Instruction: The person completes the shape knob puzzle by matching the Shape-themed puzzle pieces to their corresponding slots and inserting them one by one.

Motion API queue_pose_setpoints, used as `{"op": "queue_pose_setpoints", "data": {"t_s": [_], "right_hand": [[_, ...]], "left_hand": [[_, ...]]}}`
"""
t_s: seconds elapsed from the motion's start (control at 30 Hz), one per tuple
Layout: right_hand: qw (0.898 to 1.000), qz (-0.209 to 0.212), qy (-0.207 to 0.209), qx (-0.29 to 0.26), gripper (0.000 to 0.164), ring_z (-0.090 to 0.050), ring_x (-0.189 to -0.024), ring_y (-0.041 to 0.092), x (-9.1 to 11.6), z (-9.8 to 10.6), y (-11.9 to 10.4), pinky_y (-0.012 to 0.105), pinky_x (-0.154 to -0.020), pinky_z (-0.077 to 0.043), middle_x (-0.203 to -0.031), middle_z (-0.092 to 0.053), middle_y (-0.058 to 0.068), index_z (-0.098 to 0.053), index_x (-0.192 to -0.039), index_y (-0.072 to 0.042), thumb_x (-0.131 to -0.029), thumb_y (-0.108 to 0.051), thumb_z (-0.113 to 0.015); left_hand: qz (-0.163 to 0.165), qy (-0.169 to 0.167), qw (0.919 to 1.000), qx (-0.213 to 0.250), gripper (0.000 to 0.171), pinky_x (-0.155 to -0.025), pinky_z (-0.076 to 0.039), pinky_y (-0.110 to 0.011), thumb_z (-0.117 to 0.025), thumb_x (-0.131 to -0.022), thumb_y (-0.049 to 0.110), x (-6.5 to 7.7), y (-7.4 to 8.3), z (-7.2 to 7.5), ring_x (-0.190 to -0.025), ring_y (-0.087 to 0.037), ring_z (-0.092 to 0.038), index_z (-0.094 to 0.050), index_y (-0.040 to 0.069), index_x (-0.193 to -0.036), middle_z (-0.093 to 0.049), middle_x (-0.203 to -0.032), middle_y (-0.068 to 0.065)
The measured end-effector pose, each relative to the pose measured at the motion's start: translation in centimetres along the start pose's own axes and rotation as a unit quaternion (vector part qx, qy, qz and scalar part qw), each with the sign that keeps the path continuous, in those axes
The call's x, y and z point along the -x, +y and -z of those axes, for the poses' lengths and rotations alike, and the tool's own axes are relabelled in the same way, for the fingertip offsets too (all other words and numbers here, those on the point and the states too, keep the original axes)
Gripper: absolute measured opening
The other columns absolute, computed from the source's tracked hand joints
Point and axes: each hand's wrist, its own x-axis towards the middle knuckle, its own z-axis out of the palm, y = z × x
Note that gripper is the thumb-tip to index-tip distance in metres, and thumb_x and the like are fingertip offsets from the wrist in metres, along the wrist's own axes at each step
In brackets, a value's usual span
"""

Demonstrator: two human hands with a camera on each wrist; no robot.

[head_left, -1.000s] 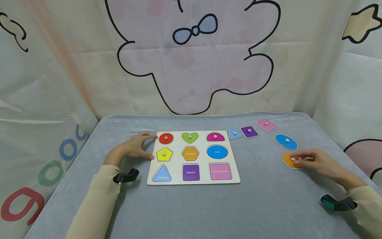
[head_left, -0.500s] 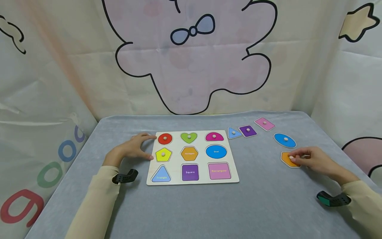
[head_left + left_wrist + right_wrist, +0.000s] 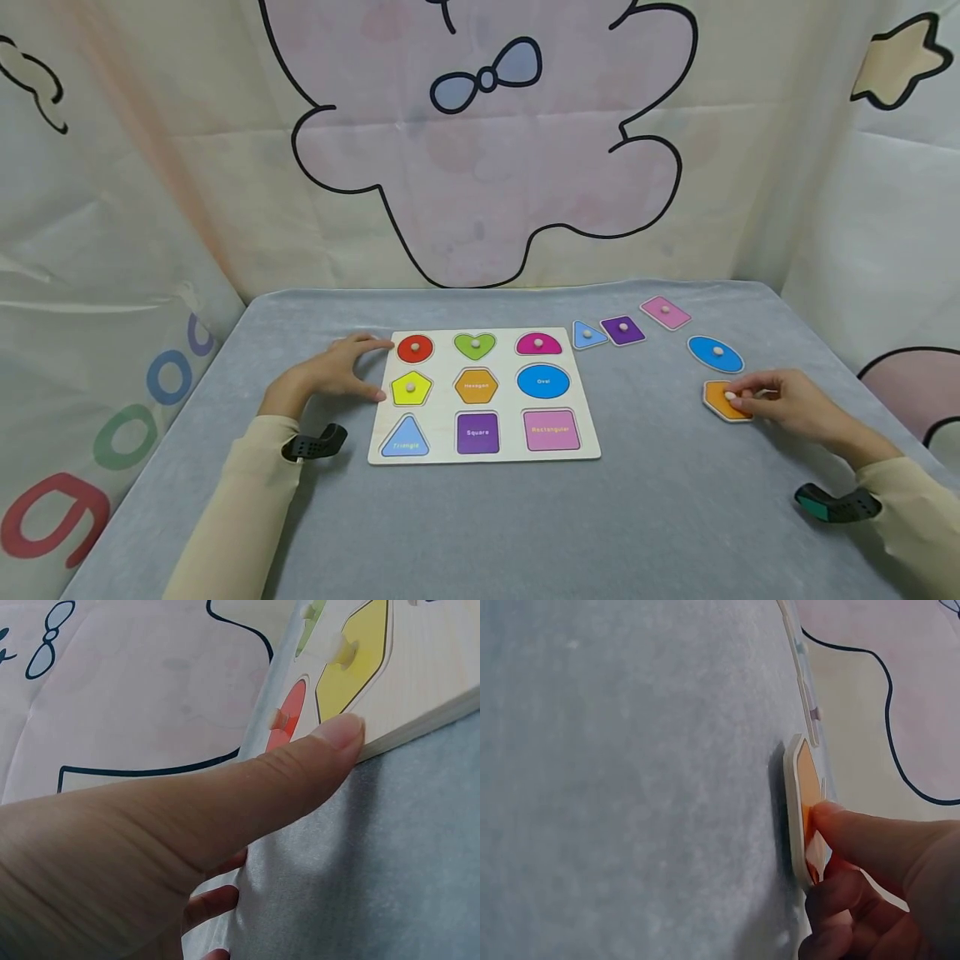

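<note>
My right hand [image 3: 787, 408] pinches the knob of the orange hexagon puzzle piece [image 3: 717, 402] at the right of the table. In the right wrist view the hexagon piece [image 3: 796, 817] sits close over the cloth, a dark shadow along its edge. The white puzzle board [image 3: 442, 421] lies at the middle, and my left hand [image 3: 330, 375] touches its left edge with thumb and fingers spread. From the left wrist, the thumb [image 3: 300, 769] presses on the board's rim beside the yellow pentagon [image 3: 360, 656]. The printed Hexagon spot [image 3: 477, 387] is bare on the board.
Red circle [image 3: 415, 348], green heart [image 3: 475, 345], pink half circle [image 3: 538, 342] and yellow pentagon pieces sit in the board. Loose on the grey cloth [image 3: 525, 533] lie a blue triangle [image 3: 587, 335], purple square [image 3: 622, 330], pink rectangle [image 3: 665, 312] and blue oval [image 3: 716, 354].
My right fingers have closed in on the hexagon's knob, and the piece has shifted slightly left. The left hand stays at the board's edge.
</note>
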Motion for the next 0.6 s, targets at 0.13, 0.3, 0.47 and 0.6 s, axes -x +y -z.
{"op": "queue_pose_setpoints", "data": {"t_s": [0.13,0.3,0.47,0.6], "right_hand": [[1.0,0.011,0.007,0.005,0.032,-0.053,-0.075,0.004,-0.1,0.0,-0.5,0.021,-0.06,-0.047,-0.089,-0.062,-0.006,-0.071,-0.116,0.004,-0.096,-0.021,-0.07],[0.999,0.031,0.016,0.014,0.029,-0.054,-0.075,0.002,-0.6,-0.2,-1.3,0.019,-0.063,-0.05,-0.091,-0.064,-0.004,-0.072,-0.114,0.004,-0.096,-0.019,-0.071],[0.999,0.044,0.022,0.013,0.026,-0.055,-0.074,0.003,-0.9,-0.6,-2.2,0.019,-0.061,-0.049,-0.088,-0.064,-0.003,-0.074,-0.111,0.002,-0.094,-0.018,-0.072],[0.998,0.053,0.025,0.005,0.025,-0.056,-0.072,0.004,-1.1,-1.0,-2.9,0.019,-0.06,-0.047,-0.088,-0.063,-0.003,-0.075,-0.109,0.0,-0.094,-0.02,-0.073]], "left_hand": [[0.0,-0.002,1.0,-0.002,0.091,-0.113,-0.028,-0.075,-0.085,-0.079,0.042,0.0,0.0,0.0,-0.146,-0.051,-0.024,-0.041,0.019,-0.155,-0.024,-0.163,-0.024],[0.003,-0.003,1.0,-0.004,0.092,-0.113,-0.029,-0.075,-0.085,-0.078,0.043,-0.1,0.0,0.1,-0.146,-0.05,-0.025,-0.041,0.02,-0.155,-0.024,-0.163,-0.025],[0.007,-0.005,0.9999,-0.006,0.093,-0.114,-0.028,-0.074,-0.085,-0.078,0.044,-0.1,-0.1,0.1,-0.146,-0.05,-0.024,-0.04,0.02,-0.156,-0.023,-0.163,-0.025],[0.006,-0.005,0.9999,-0.006,0.093,-0.113,-0.028,-0.075,-0.085,-0.078,0.044,-0.1,-0.1,0.1,-0.147,-0.05,-0.023,-0.04,0.02,-0.156,-0.023,-0.164,-0.025]]}}
